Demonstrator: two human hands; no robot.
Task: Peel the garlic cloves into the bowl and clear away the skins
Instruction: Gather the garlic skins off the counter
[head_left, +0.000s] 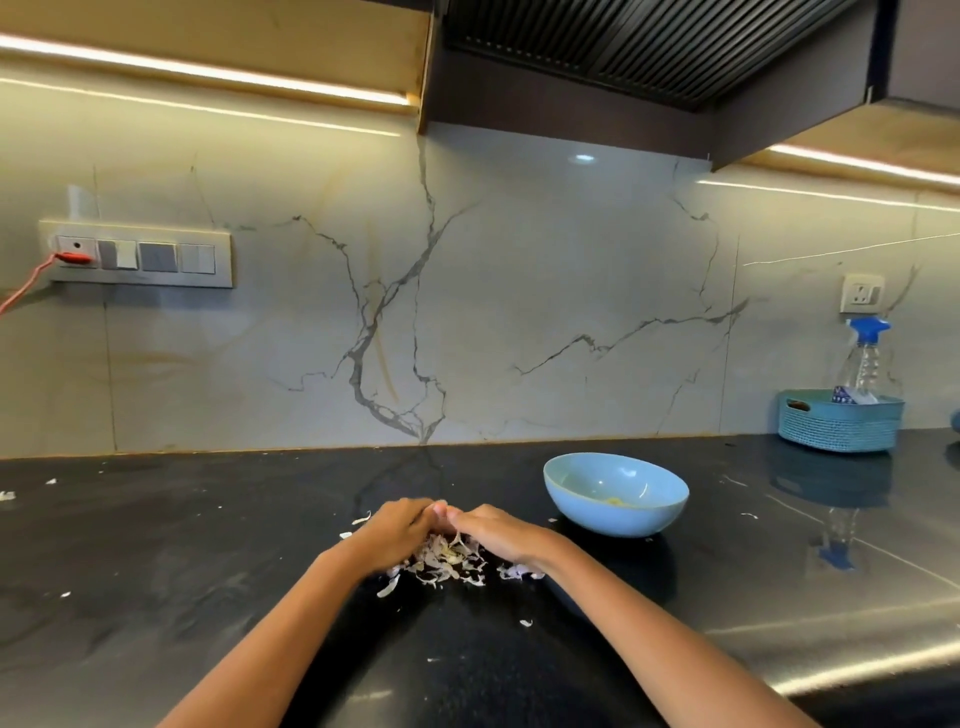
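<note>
Papery skins (447, 558) lie between cupped hands (395, 532).

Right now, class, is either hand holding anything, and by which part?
Neither hand grips anything. The left hand and right hand cup the pile of papery white garlic skins from both sides on the black countertop, fingertips meeting.

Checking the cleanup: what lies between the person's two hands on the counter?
The head view shows a heap of garlic skins between the left hand and right hand.
</note>
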